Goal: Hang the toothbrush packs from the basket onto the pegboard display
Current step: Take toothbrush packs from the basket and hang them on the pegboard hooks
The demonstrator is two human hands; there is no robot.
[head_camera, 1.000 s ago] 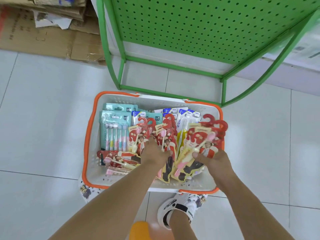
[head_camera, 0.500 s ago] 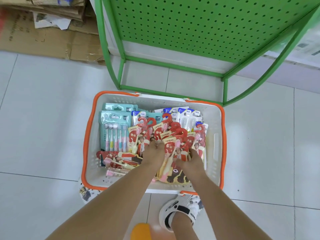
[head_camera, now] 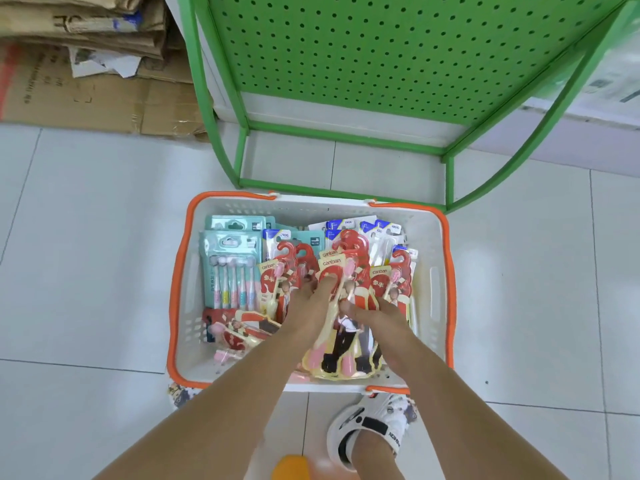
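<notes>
A white basket with an orange rim (head_camera: 434,289) sits on the floor, full of toothbrush packs. Both my hands are inside it, gathered round a stack of red "canban" packs with red hooks (head_camera: 341,336). My left hand (head_camera: 311,301) holds the stack's left side with its thumb on the top card. My right hand (head_camera: 375,315) grips the stack's right side with its thumb on top. Teal multi-brush packs (head_camera: 230,268) lie at the basket's left, blue-topped packs (head_camera: 375,230) at its back. The green pegboard display (head_camera: 398,50) stands just behind the basket, with no hooks or packs in view.
The pegboard's green frame legs (head_camera: 450,181) rest on the white tile floor right behind the basket. Flattened cardboard (head_camera: 97,84) is piled at the upper left. My white shoe (head_camera: 372,427) is beside the basket's near edge.
My right hand brought its fan of red packs from the basket's right side to the middle, joining my left hand. Both hands now hold one gathered stack.
</notes>
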